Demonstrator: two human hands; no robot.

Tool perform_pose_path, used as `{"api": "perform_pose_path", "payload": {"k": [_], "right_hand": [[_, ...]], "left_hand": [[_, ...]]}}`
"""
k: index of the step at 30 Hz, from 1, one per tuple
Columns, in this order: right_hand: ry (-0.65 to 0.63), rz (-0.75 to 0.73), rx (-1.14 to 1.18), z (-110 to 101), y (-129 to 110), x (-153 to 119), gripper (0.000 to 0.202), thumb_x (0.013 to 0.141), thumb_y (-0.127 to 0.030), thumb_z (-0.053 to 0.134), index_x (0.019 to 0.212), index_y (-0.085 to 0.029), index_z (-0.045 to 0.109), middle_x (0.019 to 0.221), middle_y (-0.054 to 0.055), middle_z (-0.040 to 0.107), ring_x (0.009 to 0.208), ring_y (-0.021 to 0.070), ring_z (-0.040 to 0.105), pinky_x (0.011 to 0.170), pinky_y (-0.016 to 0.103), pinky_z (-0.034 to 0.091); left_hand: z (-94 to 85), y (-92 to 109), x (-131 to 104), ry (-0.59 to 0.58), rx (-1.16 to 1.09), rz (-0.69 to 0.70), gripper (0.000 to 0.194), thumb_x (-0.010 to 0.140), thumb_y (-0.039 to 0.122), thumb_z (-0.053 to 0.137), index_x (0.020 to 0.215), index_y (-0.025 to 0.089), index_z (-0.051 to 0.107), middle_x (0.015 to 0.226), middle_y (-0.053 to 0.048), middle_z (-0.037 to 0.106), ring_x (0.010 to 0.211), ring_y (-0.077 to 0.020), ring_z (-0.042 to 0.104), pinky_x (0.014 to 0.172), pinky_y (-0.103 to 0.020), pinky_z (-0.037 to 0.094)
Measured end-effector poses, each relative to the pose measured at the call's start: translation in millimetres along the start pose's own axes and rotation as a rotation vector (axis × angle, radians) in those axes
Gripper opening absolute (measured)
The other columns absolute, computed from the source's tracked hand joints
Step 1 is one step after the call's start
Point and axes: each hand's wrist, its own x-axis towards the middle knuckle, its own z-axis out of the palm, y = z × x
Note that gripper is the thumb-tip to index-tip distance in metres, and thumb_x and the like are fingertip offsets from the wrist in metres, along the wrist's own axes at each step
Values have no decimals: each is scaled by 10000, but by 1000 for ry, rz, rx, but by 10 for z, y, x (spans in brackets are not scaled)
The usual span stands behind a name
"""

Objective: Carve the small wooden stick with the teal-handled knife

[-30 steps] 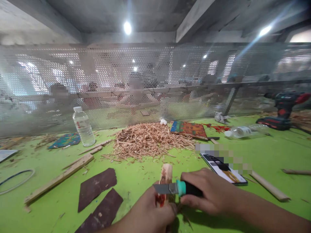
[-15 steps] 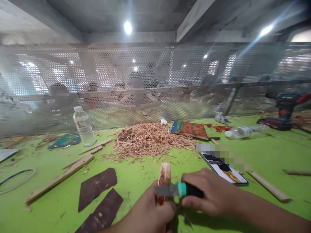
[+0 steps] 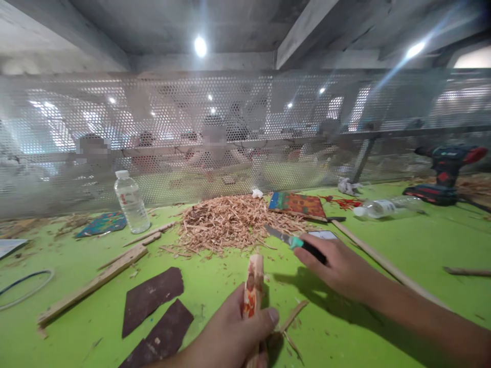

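Note:
My left hand [image 3: 245, 327] is closed around a short piece of wood [image 3: 255, 271], held upright, its pale shaved tip upward and reddish-orange patches on its side. A knife [image 3: 282, 236] with a teal and black handle is gripped in my right hand [image 3: 330, 260]. Its blade points up and left, apart from the wood, toward a pile of wood shavings [image 3: 222, 225]. A phone [image 3: 322, 235] lies mostly hidden behind my right hand. Several loose slivers [image 3: 294, 314] lie on the green table just right of my left hand.
Dark sandpaper pieces [image 3: 153, 301] and a wooden strip [image 3: 92, 286] lie at left. Behind them stands a water bottle [image 3: 131, 204]. A painted board [image 3: 297, 205], a lying bottle [image 3: 387, 207] and a cordless drill [image 3: 447, 174] are at right. Perforated metal mesh [image 3: 172, 128] spans the back.
My right hand has moved the knife off the wood, forward and to the right, and now covers most of the phone. Slivers show on the table beside my left hand, which still holds the wood.

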Motion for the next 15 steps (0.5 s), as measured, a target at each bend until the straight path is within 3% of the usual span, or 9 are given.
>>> {"api": "perform_pose_path", "payload": {"k": [4,8,11,15], "right_hand": [[-165,-184,178,122,-376,-198,253,1061,-419,388,1154,-228,526,875,49,703,727,199,630,645,309,427],[-300,-286,225,217,-508,-297,254,1031,-442,456,1159,-238,536,979,60,733,810,218,664,679,312,439],[-264,-228,200,224,-431,-243,306,1053,-453,396,1189,-225,548,999,76,732,842,233,671,722,331,454],[-104,-56,131,127,-193,-71,410,1082,-511,317,1193,-205,566,992,94,723,858,245,666,746,350,457]], "left_hand": [[30,-22,14,-138,-107,48,482,741,461,899,1029,149,671,780,4,590,691,-109,551,755,-275,468],[4,-50,20,-91,-133,26,558,673,484,944,1035,142,693,875,-23,648,818,-125,587,843,-269,467],[-44,-81,23,-81,-74,41,555,707,456,932,1095,150,678,934,-36,676,867,-136,608,904,-286,463],[-71,-111,15,-35,-68,13,562,752,468,894,1151,166,638,861,-9,643,759,-124,597,792,-275,482]]}}
